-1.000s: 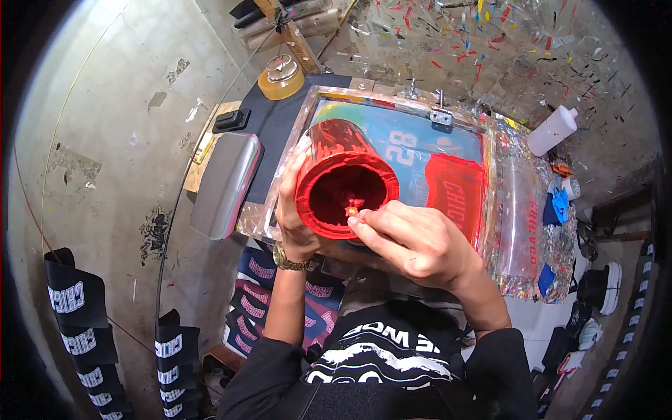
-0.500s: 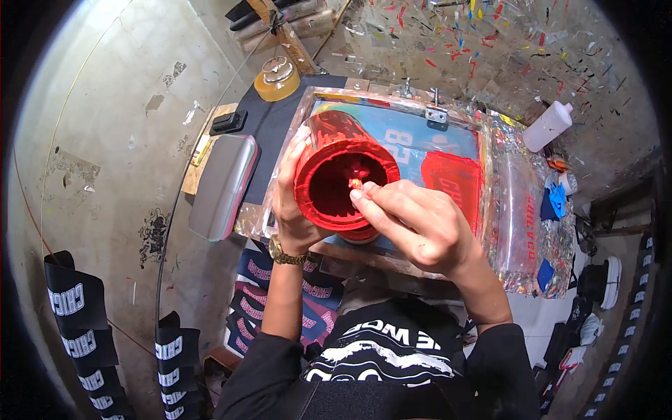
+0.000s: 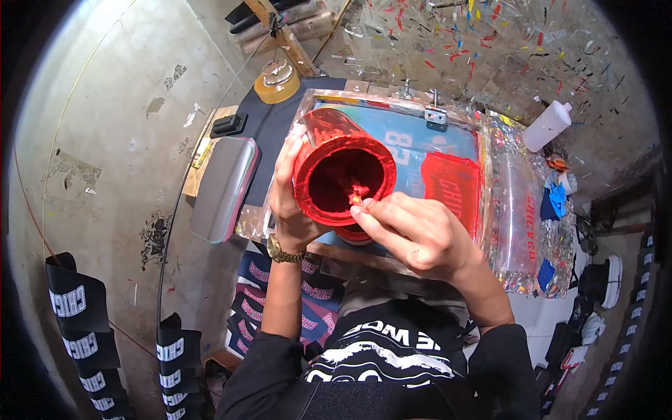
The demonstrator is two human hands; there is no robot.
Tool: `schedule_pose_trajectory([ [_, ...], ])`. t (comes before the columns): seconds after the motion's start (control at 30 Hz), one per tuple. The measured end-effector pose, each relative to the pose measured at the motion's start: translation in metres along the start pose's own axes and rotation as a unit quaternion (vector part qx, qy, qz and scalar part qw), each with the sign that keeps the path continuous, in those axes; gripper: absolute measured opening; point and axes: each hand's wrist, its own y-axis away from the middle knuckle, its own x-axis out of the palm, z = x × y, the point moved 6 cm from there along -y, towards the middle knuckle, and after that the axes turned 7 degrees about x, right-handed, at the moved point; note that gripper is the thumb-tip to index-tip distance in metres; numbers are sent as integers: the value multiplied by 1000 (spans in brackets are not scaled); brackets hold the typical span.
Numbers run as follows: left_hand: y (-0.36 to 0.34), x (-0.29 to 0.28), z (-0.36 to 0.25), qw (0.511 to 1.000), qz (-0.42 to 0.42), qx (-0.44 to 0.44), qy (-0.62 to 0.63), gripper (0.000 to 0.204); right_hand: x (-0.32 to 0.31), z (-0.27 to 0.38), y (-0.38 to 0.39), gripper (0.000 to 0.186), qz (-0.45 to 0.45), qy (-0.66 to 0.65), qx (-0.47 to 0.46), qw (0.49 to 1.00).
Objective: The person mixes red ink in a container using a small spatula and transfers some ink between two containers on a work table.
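**Red-coated container tipped over the screen, and the right hand working at its mouth!**

Here's the danger: the container [image 3: 336,126] leans with its mouth toward the person, above the printing screen [image 3: 418,128], and too steep a tilt could let red ink run over the lip. The left hand [image 3: 287,189] curls round its side; wet paint under those fingers could make it slip. Over on the right hand [image 3: 430,227], thumb and forefinger are pinched close on a small smeared handle [image 3: 356,200], just inside the lower right of the opening. That's a slim hold, and a sticky drag could pull it loose! What lies at its far end can't be made out. A second red-rimmed pot [image 3: 354,235] peeks out below; whether the container rests on it can't be told.

Compared with half a second ago, the pinch sits lower, nearer the near rim, and the mouth is slightly higher and further left. The red patch [image 3: 451,185] on the mesh looks unchanged.
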Motion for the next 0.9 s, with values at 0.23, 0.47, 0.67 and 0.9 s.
schedule_pose_trajectory([
  [0.23,-5,0,-4,1000,-4,16,0,108,-3,-2,-2,47,-51,4,5,999],
  [0.47,-9,0,-4,1000,1,26,-11,108,-9,-4,-5,38,-60,54,-33,996],
  [0.67,-10,-1,-4,1000,-5,21,-4,107,-4,-1,4,50,-10,29,-8,999],
  [0.9,-17,3,-4,999,-5,37,-6,108,-13,-1,-5,33,-55,100,-23,993],
])
